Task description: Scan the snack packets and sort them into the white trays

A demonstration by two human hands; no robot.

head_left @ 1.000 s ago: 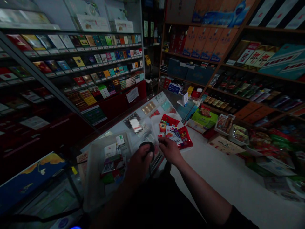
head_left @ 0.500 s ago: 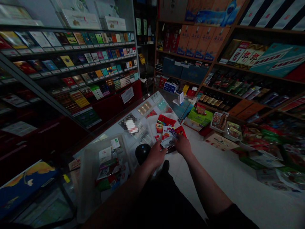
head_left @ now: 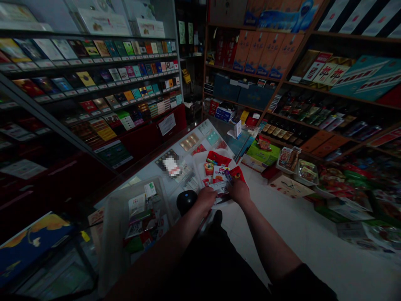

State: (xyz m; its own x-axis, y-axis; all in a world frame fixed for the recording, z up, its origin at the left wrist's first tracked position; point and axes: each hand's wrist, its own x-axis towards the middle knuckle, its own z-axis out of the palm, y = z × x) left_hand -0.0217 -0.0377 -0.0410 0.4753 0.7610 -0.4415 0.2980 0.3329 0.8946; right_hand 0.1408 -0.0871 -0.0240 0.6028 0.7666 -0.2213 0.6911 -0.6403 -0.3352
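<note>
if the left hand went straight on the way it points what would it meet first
Probably the silvery snack packet just ahead of the left hand, perhaps already touching it, then the white packet beyond; the dim view leaves depth unclear.

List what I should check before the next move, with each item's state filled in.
1. Left grip at the silvery packet: ok, at its left end; how firmly it holds, cannot tell.
2. Right grip at the same packet: ok, by its right end; the fingertips' exact contact, cannot tell.
3. Silvery packet's print readable: not ok, too small and dim.
4. Black rounded device out of both grips: ok, it sits beside the left forearm.
5. Red packets within the white tray: ok, as far as the right grip leaves them visible.
6. Grey bin contents inside its walls: ok for the packets that show.
</note>
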